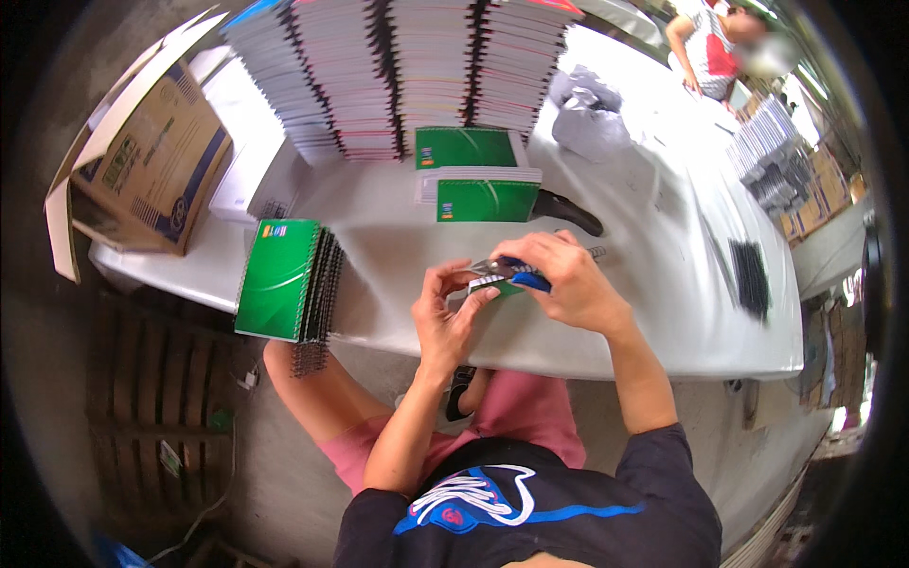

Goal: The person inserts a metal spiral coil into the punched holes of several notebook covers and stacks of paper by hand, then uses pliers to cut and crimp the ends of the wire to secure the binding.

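My left hand pinches the edge of a small green spiral notebook above the table's front edge. My right hand is closed around pliers with blue handles; their metal jaws lie at the notebook's bound edge, beside my left fingers. A bit of wire coil sticks out past my right hand. Just beyond my hands lie green notebooks and a black curved handle, partly hidden by them. To the left, a stack of green spiral notebooks sits at the table's edge.
Tall stacks of spiral notebooks rise at the back. An open cardboard box stands at the left. Black binding coils lie at the right on the white table, a plastic bag farther back. Another person is at the far right.
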`<state>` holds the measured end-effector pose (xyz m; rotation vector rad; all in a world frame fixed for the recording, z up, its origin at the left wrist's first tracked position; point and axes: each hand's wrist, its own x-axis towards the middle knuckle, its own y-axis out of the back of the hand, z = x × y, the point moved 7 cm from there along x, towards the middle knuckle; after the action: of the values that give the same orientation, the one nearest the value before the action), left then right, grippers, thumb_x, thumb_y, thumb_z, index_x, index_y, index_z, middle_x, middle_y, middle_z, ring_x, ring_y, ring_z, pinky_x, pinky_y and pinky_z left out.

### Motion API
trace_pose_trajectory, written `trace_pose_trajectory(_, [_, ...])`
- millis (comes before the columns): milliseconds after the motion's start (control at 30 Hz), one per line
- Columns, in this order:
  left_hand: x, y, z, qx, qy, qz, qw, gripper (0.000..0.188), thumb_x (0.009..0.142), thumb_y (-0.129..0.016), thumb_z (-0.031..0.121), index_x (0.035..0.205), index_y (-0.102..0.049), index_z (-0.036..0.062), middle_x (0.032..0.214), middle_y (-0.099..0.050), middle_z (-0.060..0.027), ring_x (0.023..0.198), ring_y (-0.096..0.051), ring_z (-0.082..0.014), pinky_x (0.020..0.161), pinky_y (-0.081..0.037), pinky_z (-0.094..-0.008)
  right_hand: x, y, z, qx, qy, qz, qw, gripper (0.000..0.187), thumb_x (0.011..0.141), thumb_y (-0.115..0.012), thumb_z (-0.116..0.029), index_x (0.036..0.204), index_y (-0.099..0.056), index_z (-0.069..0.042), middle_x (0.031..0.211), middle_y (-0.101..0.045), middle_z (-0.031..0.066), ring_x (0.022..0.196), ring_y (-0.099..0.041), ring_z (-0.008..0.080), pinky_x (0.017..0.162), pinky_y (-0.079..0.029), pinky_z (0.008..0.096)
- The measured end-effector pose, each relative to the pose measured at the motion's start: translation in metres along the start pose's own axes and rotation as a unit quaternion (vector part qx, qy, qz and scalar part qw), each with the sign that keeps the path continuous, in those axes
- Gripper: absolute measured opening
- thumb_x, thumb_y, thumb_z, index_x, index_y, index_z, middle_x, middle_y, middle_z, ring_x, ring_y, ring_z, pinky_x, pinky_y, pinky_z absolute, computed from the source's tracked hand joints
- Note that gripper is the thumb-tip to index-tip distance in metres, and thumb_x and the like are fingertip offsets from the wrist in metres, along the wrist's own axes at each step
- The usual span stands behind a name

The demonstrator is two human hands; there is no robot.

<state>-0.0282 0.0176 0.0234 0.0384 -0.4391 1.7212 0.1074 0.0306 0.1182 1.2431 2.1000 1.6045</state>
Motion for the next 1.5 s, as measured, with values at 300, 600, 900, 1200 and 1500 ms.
trace_pose_trajectory(300, [0.000,0.002,-0.003,-0.049,0.052,-0.005,0.997,0.017,0.078,-0.075,0.007,0.089,-0.064,-0.0002,0.089,-0.066,-0.0070,0.079,-0.059,-0.0133,0.073,-0.048,-0.0269,0.010,-0.003,-0.008,0.059,0.076,-0.036,0.995,0.049,0.075,-0.063,0.007,0.120,-0.057,-0.013,0.107,-0.065,0.0019,0.093,-0.063,0.0218,0.084,-0.042,0.0360])
trace_pose_trajectory(600, [-0.001,0.008,-0.006,0.031,0.020,-0.035,0.999,0.016,0.078,-0.074,0.005,0.089,-0.063,0.0000,0.085,-0.066,-0.0065,0.078,-0.059,-0.0114,0.074,-0.048,-0.0264,0.011,0.002,-0.009,0.056,0.036,-0.018,0.998,0.054,0.073,-0.074,-0.010,0.124,-0.058,-0.018,0.104,-0.065,0.0025,0.095,-0.061,0.0221,0.088,-0.041,0.0368])
trace_pose_trajectory(900, [-0.001,0.002,0.000,-0.040,-0.003,-0.042,0.998,0.021,0.078,-0.074,0.004,0.095,-0.063,0.0006,0.086,-0.066,-0.0060,0.082,-0.061,-0.0125,0.075,-0.048,-0.0253,0.000,-0.011,-0.007,0.028,0.041,-0.017,0.999,0.054,0.073,-0.064,0.002,0.121,-0.058,-0.022,0.105,-0.063,-0.0005,0.100,-0.058,0.0210,0.087,-0.040,0.0383])
trace_pose_trajectory(1200, [-0.006,0.006,-0.006,-0.046,0.032,-0.071,0.996,0.020,0.072,-0.080,0.006,0.084,-0.064,0.0014,0.087,-0.068,-0.0089,0.083,-0.062,-0.0144,0.076,-0.049,-0.0272,-0.003,-0.001,-0.015,0.056,0.010,-0.033,0.998,0.059,0.080,-0.056,0.002,0.133,-0.049,-0.023,0.098,-0.059,0.0031,0.097,-0.057,0.0243,0.084,-0.040,0.0393])
trace_pose_trajectory(1500, [-0.009,-0.002,0.037,0.079,-0.104,0.024,0.991,0.021,0.067,-0.081,0.002,0.083,-0.068,0.0007,0.086,-0.067,-0.0116,0.081,-0.064,-0.0199,0.073,-0.050,-0.0288,-0.055,0.036,-0.037,0.005,-0.094,0.194,0.976,0.059,0.072,-0.065,-0.007,0.128,-0.046,-0.012,0.107,-0.056,0.0094,0.097,-0.054,0.0290,0.082,-0.039,0.0395])
